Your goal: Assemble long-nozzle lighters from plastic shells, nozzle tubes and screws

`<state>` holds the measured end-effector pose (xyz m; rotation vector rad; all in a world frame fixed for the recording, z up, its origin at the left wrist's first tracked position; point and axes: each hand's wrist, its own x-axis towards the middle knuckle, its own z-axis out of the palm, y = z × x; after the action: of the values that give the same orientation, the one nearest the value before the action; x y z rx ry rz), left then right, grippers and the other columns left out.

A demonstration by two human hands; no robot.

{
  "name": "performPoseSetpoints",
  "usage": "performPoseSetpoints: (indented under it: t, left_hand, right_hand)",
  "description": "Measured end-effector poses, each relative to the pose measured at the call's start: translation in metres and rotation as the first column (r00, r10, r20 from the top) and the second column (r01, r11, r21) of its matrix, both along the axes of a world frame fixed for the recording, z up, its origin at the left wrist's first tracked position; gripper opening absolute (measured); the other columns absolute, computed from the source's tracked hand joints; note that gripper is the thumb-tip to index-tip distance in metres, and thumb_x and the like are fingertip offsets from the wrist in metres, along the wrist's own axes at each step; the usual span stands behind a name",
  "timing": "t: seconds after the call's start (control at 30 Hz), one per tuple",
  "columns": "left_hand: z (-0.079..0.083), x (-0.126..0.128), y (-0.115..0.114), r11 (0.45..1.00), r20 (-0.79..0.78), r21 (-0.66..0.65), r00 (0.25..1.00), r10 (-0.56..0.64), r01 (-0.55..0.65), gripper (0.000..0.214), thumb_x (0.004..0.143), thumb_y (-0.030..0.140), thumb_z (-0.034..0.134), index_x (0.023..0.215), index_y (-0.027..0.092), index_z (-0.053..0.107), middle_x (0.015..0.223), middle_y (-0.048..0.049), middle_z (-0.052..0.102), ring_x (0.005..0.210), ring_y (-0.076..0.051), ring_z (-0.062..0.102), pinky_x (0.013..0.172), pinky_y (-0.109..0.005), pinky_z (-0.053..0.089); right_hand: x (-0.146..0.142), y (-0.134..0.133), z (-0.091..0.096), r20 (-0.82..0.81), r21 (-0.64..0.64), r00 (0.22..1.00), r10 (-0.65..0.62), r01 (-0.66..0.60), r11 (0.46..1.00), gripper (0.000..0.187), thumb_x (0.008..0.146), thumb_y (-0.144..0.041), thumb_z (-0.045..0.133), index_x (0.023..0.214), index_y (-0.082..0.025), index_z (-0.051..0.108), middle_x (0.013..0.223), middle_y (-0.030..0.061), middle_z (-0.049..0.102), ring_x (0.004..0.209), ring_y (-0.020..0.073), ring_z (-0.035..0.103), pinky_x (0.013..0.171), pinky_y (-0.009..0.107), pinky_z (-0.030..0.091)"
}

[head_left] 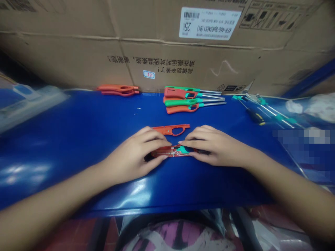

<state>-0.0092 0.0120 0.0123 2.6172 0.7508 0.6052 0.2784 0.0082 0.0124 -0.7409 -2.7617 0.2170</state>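
Note:
An orange lighter half-shell (171, 152) lies on the blue table between my hands, its inside facing up with a green part, thin wires and a clear piece in it. My left hand (138, 151) grips its left end between thumb and fingers. At the right end, my right hand (213, 146) pinches the shell near the green part and covers much of that end. Just beyond my fingertips rests a second orange half-shell (174, 130) with an oval trigger opening; my left hand hides part of it.
Several assembled long-neck lighters (193, 100) lie behind, beside stacked orange shells (117, 90). To the right are metal rods with green parts (274, 111) and a dark screwdriver (255, 116). A cardboard box (86, 52) walls the back; a clear tray (31, 104) stands left.

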Motion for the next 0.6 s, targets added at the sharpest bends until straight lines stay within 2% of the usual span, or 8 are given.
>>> performPoseSetpoints:
  t: [0.1, 0.23, 0.47, 0.6]
  left_hand:
    - [-0.002, 0.001, -0.002, 0.996, -0.091, 0.002, 0.992, -0.084, 0.085, 0.032, 0.099, 0.027, 0.057, 0.13, 0.024, 0.063, 0.128, -0.0084, 0.062, 0.121, -0.024, 0.054, 0.106, -0.041, 0.045]
    - [-0.009, 0.002, -0.005, 0.988, -0.188, 0.052, 0.973, -0.132, 0.144, 0.043, 0.1, 0.032, 0.055, 0.143, 0.027, 0.054, 0.143, -0.0102, 0.052, 0.134, -0.029, 0.045, 0.112, -0.049, 0.04]
    - [-0.014, 0.003, -0.005, 0.99, -0.206, 0.018, 0.969, -0.134, 0.141, 0.041, 0.1, 0.033, 0.053, 0.141, 0.024, 0.055, 0.138, -0.0116, 0.055, 0.131, -0.028, 0.048, 0.111, -0.047, 0.042]
    - [-0.012, 0.003, -0.006, 0.99, -0.167, -0.008, 0.976, -0.138, 0.139, 0.039, 0.1, 0.028, 0.054, 0.139, 0.025, 0.056, 0.138, -0.0112, 0.056, 0.129, -0.027, 0.052, 0.11, -0.045, 0.044]
  right_hand:
    - [-0.001, -0.001, 0.0, 0.019, 0.034, 1.0, -0.001, 0.0, 0.999, 0.033, 0.1, -0.027, 0.053, 0.13, -0.016, 0.062, 0.115, 0.0106, 0.072, 0.108, 0.0226, 0.063, 0.087, 0.038, 0.046]
    - [-0.003, -0.002, 0.0, 0.032, 0.049, 0.999, -0.011, 0.009, 0.999, 0.034, 0.101, -0.026, 0.051, 0.132, -0.015, 0.061, 0.114, 0.0106, 0.072, 0.107, 0.0231, 0.064, 0.086, 0.039, 0.045]
    - [0.0, -0.005, 0.008, -0.002, 0.034, 0.999, -0.047, 0.047, 0.998, 0.034, 0.098, -0.021, 0.051, 0.129, -0.016, 0.063, 0.111, 0.0095, 0.073, 0.104, 0.0218, 0.064, 0.089, 0.039, 0.046]
    - [0.005, -0.001, 0.011, 0.012, 0.092, 0.986, -0.163, 0.162, 0.983, 0.033, 0.098, -0.021, 0.049, 0.125, -0.019, 0.067, 0.119, 0.0112, 0.07, 0.106, 0.0249, 0.062, 0.091, 0.043, 0.047]
